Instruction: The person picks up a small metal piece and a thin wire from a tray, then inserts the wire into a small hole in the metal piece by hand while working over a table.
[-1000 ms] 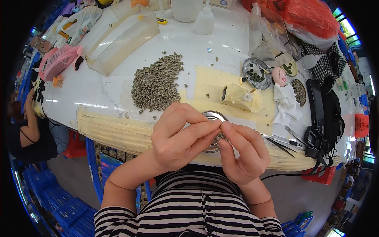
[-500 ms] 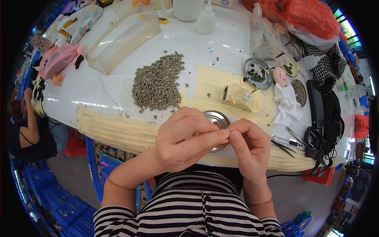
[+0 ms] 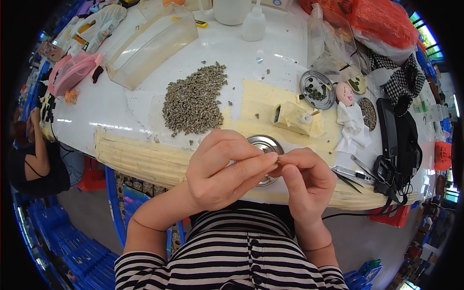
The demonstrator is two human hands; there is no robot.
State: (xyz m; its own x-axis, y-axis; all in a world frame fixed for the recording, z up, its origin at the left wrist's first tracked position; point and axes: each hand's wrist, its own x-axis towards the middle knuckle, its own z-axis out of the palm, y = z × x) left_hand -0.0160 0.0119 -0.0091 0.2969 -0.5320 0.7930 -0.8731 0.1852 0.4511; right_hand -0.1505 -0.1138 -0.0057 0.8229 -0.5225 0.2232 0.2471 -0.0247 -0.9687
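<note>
My left hand (image 3: 223,171) is closed in a pinch above the table's near edge, thumb and fingertips pressed together. Its tips meet those of my right hand (image 3: 309,181), which is bent and pinching too. Whatever lies between them is tiny and mostly hidden by the fingers. Below and just behind the hands sits a round shiny metal dish (image 3: 263,140), partly covered by them. To the left of the dish spreads a pile of small metallic parts (image 3: 193,101). Behind the right hand stands a small block wrapped in yellowish tape (image 3: 295,120).
At right are a round dish of dark pieces (image 3: 316,90), crumpled white tissue (image 3: 350,123), tweezers (image 3: 347,181) and a black strapped device (image 3: 394,140). Clear plastic trays (image 3: 152,48), a white squeeze bottle (image 3: 253,24) and red bags (image 3: 382,26) stand farther back. Another person sits at left.
My right hand has shifted slightly right, and its fingertips have parted a little from the left hand's. The left hand has dipped slightly left. The view has shifted a touch.
</note>
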